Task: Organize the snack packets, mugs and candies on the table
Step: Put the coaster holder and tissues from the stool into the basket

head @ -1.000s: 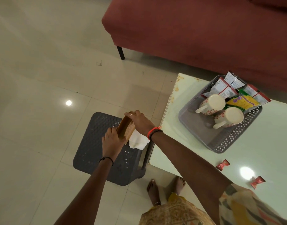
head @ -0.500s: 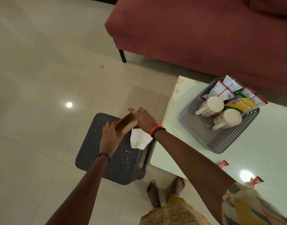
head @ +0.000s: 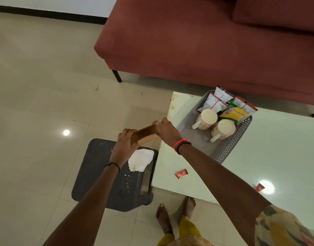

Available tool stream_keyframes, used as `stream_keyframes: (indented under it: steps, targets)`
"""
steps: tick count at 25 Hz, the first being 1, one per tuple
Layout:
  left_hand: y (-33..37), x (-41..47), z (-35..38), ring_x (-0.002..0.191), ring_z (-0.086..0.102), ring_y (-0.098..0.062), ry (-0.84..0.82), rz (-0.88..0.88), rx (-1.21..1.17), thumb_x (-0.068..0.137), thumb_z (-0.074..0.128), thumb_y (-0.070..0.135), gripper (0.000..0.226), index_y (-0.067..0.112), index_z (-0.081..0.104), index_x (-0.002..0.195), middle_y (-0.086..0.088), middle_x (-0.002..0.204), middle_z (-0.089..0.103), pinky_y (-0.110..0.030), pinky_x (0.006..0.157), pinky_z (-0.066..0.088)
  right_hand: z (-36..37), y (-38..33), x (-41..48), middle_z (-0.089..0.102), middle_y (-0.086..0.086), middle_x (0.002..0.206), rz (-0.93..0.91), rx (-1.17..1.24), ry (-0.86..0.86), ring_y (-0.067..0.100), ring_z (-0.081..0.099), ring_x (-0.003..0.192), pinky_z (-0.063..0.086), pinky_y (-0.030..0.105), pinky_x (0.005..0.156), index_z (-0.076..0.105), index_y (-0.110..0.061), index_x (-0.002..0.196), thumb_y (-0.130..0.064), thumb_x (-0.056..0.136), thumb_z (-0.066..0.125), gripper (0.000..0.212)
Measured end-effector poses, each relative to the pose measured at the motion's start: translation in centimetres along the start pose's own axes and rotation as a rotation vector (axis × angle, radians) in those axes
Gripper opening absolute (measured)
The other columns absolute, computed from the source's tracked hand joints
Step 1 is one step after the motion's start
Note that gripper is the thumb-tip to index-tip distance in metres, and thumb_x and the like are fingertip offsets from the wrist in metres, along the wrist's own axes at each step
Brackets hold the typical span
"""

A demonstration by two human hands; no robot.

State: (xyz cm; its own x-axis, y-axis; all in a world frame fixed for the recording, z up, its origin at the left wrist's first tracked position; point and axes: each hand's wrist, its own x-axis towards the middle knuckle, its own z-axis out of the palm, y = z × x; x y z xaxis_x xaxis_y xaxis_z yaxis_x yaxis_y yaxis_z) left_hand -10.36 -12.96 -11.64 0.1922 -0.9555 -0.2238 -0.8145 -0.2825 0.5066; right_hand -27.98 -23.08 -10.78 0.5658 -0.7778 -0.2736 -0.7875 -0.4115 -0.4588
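Note:
Both my hands grip a brown wooden holder (head: 144,134) in the air above the dark stool (head: 99,174); my left hand (head: 124,144) holds its near end and my right hand (head: 167,130) its far end. White paper napkins (head: 140,159) lie on the stool below it. On the pale table (head: 277,157) a grey perforated tray (head: 229,148) holds two white floral mugs (head: 206,118) (head: 222,129) on their sides and several snack packets (head: 234,113). Two red wrapped candies (head: 181,173) (head: 259,187) lie loose on the table.
A red sofa (head: 206,41) stands behind the table. The stool sits on the tiled floor (head: 37,86) against the table's left edge. My bare feet (head: 175,213) stand at the table's near corner.
The holder has risen and tipped towards level, moving right towards the table. The napkins have come out of it and now lie on the stool. The camera view has shifted.

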Motion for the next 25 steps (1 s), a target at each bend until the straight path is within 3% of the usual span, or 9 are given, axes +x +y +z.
stream_keyframes:
  steps: [7, 14, 20, 25]
  targets:
    - [7.9, 4.0, 2.6, 0.116, 0.050, -0.020, -0.095, 0.195, 0.034, 0.087, 0.058, 0.017, 0.045, 0.020, 0.047, 0.130, -0.001, 0.130, 0.047, -0.034, 0.092, 0.051, -3.7, 8.1, -3.4, 0.058, 0.012, 0.121, 0.088, -0.071, 0.045, 0.027, 0.054, 0.114, 0.046, 0.035, 0.096, 0.054, -0.011, 0.124, -0.008, 0.088, 0.056, 0.036]
    - [14.8, 8.1, 7.4, 0.114, 0.055, -0.018, -0.244, 0.369, 0.070, 0.087, 0.055, 0.004, 0.051, 0.023, 0.046, 0.133, 0.004, 0.134, 0.046, -0.032, 0.091, 0.051, -3.6, 15.0, -8.5, 0.052, 0.017, 0.128, 0.342, 0.031, 0.101, 0.033, 0.047, 0.122, 0.044, 0.042, 0.097, 0.050, -0.003, 0.126, -0.016, 0.090, 0.058, 0.040]
    - [17.4, 10.1, 11.9, 0.115, 0.056, -0.019, -0.348, 0.425, 0.110, 0.086, 0.054, -0.001, 0.052, 0.023, 0.046, 0.132, 0.006, 0.136, 0.047, -0.037, 0.093, 0.053, -1.3, 18.1, -10.4, 0.053, 0.016, 0.123, 0.517, 0.170, 0.114, 0.034, 0.056, 0.111, 0.048, 0.042, 0.089, 0.054, -0.001, 0.113, -0.020, 0.087, 0.064, 0.034]
    - [16.8, 10.6, 14.9, 0.118, 0.054, -0.021, -0.376, 0.435, 0.131, 0.088, 0.053, -0.001, 0.051, 0.022, 0.047, 0.133, 0.002, 0.137, 0.050, -0.035, 0.097, 0.050, 1.3, 19.8, -10.7, 0.052, 0.015, 0.124, 0.535, 0.211, 0.100, 0.031, 0.059, 0.109, 0.053, 0.039, 0.090, 0.053, -0.006, 0.121, -0.019, 0.089, 0.063, 0.036]
